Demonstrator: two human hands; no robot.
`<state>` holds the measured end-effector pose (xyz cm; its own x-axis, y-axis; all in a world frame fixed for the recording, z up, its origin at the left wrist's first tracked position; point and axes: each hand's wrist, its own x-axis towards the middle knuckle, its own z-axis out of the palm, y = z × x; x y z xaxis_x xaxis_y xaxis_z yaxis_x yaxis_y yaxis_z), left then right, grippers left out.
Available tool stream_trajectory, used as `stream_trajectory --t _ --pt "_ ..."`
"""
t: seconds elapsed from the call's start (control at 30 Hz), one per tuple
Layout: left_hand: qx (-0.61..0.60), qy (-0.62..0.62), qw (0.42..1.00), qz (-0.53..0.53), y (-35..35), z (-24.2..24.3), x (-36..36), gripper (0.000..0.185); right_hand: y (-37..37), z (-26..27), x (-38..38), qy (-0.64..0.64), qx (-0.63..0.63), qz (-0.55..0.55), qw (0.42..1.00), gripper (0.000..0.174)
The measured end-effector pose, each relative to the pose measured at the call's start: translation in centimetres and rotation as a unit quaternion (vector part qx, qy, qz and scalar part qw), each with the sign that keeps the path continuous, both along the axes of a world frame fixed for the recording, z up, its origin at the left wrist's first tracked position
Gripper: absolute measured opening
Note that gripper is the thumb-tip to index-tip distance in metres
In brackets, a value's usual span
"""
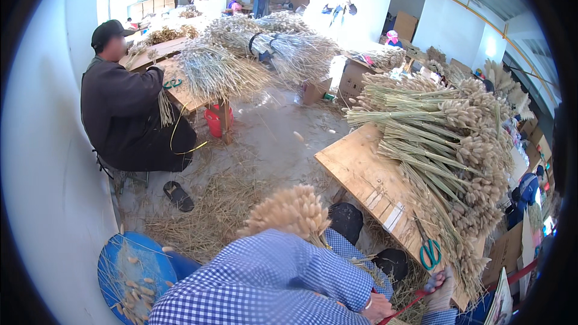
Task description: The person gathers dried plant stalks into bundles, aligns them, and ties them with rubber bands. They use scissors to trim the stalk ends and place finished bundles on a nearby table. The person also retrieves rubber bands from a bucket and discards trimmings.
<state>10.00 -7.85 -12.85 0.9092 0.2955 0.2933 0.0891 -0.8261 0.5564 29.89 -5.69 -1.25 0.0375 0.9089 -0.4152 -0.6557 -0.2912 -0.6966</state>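
A large bunch of dried bunny-tail grass (289, 210) lies across my lap, its fluffy heads beyond my checked sleeve. At the bottom of the picture my left hand (378, 309) is near the bunch's stems, with a red ribbon (402, 310) running beside it; its fingers are partly hidden. The ribbon leads to my right hand (440, 291), which is closed on it by the wooden table's near corner. Green-handled scissors (429, 253) rest on the wooden table (352, 162) just beyond my right hand. Tied bundles of bunny-tail grass (424, 131) are piled on that table.
A blue round container (135, 275) at lower left holds loose grass heads. Straw litters the floor (216, 203), where a black slipper (179, 196) lies. A seated co-worker (131, 99) holds stems at another table (189, 92), above a red bucket (214, 122). Cardboard boxes (503, 253) stand at right.
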Motion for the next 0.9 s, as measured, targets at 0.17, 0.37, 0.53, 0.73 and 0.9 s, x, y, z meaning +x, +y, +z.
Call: stream_trajectory --t 0.17,0.37,0.53,0.73,0.9 --pt "-0.107 -0.125 0.983 -0.080 3.8 5.1 -3.1 0.058 -4.8 -7.6 -4.1 0.025 -0.024 -0.119 0.992 0.035" --pt "-0.254 0.036 0.966 -0.031 8.2 5.4 -1.1 0.057 -12.5 -11.9 -9.4 -0.092 0.140 -0.319 0.933 0.046" --pt "-0.090 0.130 0.983 0.091 4.3 0.1 4.5 0.067 -14.1 -10.1 -9.7 -0.640 0.106 -0.184 0.738 0.033" --pt "-0.041 0.129 0.986 0.093 0.8 -2.1 4.3 0.065 -13.0 -9.7 -9.6 -0.780 0.201 -0.220 0.550 0.027" --pt "-0.037 0.181 0.982 0.029 0.8 0.0 2.9 0.062 -13.0 -10.7 -9.6 -0.675 0.159 -0.259 0.672 0.027"
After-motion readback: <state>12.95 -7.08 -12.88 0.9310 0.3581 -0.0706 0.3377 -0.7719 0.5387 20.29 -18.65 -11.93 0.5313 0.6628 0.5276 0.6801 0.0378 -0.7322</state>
